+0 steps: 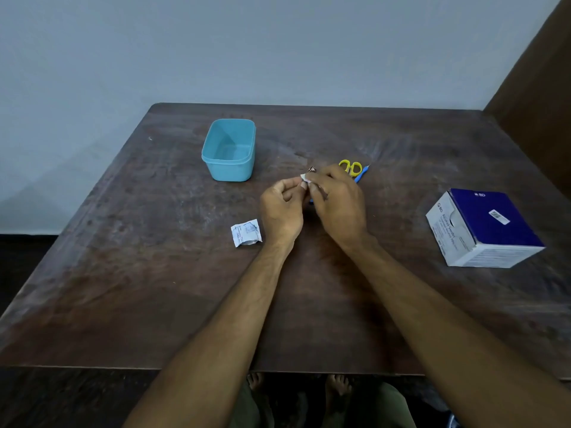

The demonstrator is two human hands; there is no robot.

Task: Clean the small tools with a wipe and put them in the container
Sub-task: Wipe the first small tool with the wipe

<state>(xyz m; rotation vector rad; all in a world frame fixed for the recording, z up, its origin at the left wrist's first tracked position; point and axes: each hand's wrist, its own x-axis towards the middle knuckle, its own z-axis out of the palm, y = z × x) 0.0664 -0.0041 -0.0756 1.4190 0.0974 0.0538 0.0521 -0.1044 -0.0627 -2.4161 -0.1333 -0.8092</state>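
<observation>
Fingers of the left hand point(282, 208) and right hand point(336, 200) pinch a small white wipe point(305, 177) around a tiny dark metal tool point(311, 169) above the brown wooden tabletop point(154, 273). Yellow-handled scissors point(350, 167) lie just beyond the right hand; the open blue plastic container point(230, 149) sits apart, far-left.

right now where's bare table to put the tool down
The wide strip of table along the near edge is bare, as is the stretch between the swab box and scissors. It is crowded around both hands, from torn wrapper to blue container.
</observation>
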